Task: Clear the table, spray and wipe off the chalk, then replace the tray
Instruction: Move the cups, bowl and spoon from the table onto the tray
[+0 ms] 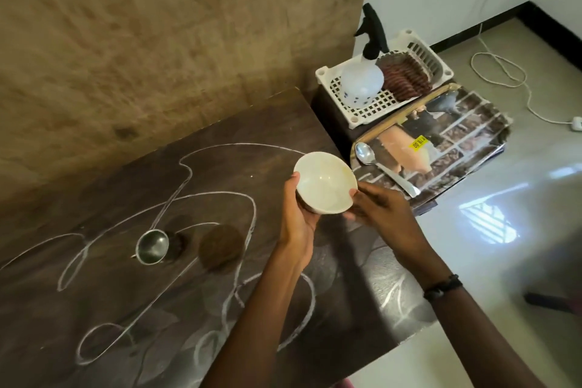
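Two hands hold one white bowl (326, 183) above the table's right edge, near the tray (456, 135). Left hand (297, 214) cups its underside, fingers wrapped round the dark outer wall; right hand (382, 209) pinches the near rim with fingertips. Likely a handover or carry toward the tray, which sits off the table on a side stand with a spoon (378, 164) lying on it. Bowl looks empty, glossy cream inside, tilted toward camera. Table (283, 123) is dark wood, covered in looping white chalk lines (201, 197). A steel cup (152, 246) and a brown round coaster (220, 246) remain on it, so clearing isn't done. Behind the tray, a white basket (419, 50) holds the spray bottle (362, 79) and a brown cloth (406, 79), ready for wiping.
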Demonstrator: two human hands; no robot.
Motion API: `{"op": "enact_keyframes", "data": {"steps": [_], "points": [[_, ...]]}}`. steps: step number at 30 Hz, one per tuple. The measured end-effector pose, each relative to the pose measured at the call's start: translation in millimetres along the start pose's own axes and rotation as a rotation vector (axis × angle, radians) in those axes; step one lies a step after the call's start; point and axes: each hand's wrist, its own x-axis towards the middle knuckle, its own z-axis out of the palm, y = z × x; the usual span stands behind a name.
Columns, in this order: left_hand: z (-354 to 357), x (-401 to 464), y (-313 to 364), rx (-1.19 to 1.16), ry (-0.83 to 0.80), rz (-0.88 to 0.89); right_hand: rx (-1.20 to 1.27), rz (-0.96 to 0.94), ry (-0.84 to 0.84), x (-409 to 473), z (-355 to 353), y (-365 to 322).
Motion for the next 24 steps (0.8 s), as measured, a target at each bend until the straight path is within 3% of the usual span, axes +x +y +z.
{"op": "enact_keyframes", "data": {"steps": [5, 12, 19, 24], "points": [[31, 12, -7, 0.169, -0.051, -0.038, 0.042, -0.009, 0.192, 24, -37, -10], [28, 21, -20, 0.306, -0.041, -0.030, 0.079, -0.053, 0.588, 73, -77, -21], [23, 27, -21, 0.326, 0.006, -0.023, -0.025, 0.057, 0.658, 109, -88, 6], [18, 30, -20, 0.330, 0.030, -0.008, 0.036, 0.062, 0.682, 116, -84, 6]]}}
